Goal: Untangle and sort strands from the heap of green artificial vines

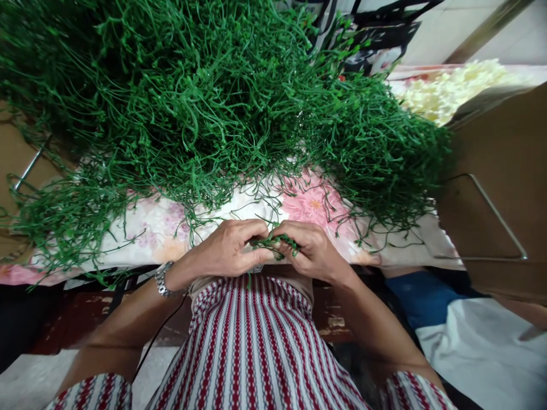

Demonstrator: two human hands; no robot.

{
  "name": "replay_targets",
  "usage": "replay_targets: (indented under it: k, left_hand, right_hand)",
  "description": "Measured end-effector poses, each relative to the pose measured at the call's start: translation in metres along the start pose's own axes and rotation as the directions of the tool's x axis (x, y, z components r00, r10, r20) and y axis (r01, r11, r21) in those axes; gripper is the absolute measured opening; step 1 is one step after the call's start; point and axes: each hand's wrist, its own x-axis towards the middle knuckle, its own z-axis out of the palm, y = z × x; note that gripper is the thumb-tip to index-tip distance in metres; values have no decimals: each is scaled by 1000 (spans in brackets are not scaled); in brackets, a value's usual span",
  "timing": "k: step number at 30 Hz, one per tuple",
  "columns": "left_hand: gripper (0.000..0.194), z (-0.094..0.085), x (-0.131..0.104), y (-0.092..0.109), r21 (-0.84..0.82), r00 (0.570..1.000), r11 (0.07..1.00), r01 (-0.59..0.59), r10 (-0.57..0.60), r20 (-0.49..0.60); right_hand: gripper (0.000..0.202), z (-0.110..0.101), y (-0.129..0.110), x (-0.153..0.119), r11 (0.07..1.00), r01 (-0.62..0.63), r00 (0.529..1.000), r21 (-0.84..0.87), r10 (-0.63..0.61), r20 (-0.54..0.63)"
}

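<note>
A small bunch of green stems (273, 242) is pinched between my two hands at the front edge of the table. My left hand (233, 247), with a metal watch at its wrist, has its thumb and fingers closed on the stems. From the other side, my right hand (308, 247) grips the same bunch, its fingers curled and its fingertips close to those of the left. Beyond them a large tangled pile of thin green stems (239, 102) spreads over the flowered tablecloth (311, 202). Loose stems trail from the pile towards my hands.
A brown cardboard box (499, 199) with a bent metal wire stands at the right. More cardboard (21, 156) and a metal rod lie at the left. Pale yellow pieces (461, 88) are heaped at the back right. A person's blue and white clothing (482, 341) shows at the lower right.
</note>
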Motion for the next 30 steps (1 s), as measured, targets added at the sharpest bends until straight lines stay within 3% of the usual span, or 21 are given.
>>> replay_targets:
  k: [3, 6, 14, 20, 24, 27, 30]
  left_hand:
    - [15, 3, -1, 2, 122, 999, 993, -5, 10, -35]
    - [21, 2, -2, 1, 210, 997, 975, -79, 72, 42]
    - [29, -12, -8, -4, 58, 952, 978, -198, 178, 247]
    - [27, -12, -15, 10, 83, 896, 959, -273, 222, 384]
    - [25, -13, -17, 21, 81, 865, 938, -337, 275, 419]
    - [28, -24, -21, 16, 26, 869, 953, -302, 264, 420]
    - [31, -37, -22, 3, -40, 941, 986, -160, 164, 295]
  right_hand:
    - [8, 0, 0, -1, 998, 9, 1000, -69, -7, 29]
    - [13, -1, 1, -1, 995, 22, 993, -97, -11, 118]
    - [13, -9, 1, 0, 970, 217, 914, -112, -161, 371]
    - [15, -5, -8, -5, 959, 285, 857, -11, -249, 450]
    - [17, -9, -15, -10, 950, 300, 826, 84, -303, 475]
    - [22, -31, -16, -17, 956, 253, 858, 148, -292, 422]
    - [20, -59, -13, -23, 986, 140, 958, 86, -157, 239]
